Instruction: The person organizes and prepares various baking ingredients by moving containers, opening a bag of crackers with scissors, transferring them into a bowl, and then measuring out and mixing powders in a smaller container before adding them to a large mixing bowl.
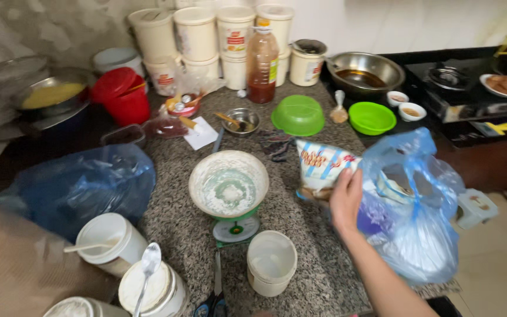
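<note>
My right hand [345, 201] grips the lower edge of a white printed bag [323, 167], holding it just left of a blue plastic carrier bag [418, 205] at the right of the granite counter [318, 264]. To the left of the bag a floury bowl [228, 183] rests on a green kitchen scale [236, 228]. A white empty tub [271, 262] stands in front of the scale. My left hand is out of view.
Two green bowls [298, 114] [371, 117], a bottle of reddish liquid [262, 61], white lidded tubs [196, 32] and a steel basin [365, 71] stand at the back. A red container [123, 94] and dark blue bag [71, 188] lie left. Jars with spoons [148, 282] sit near.
</note>
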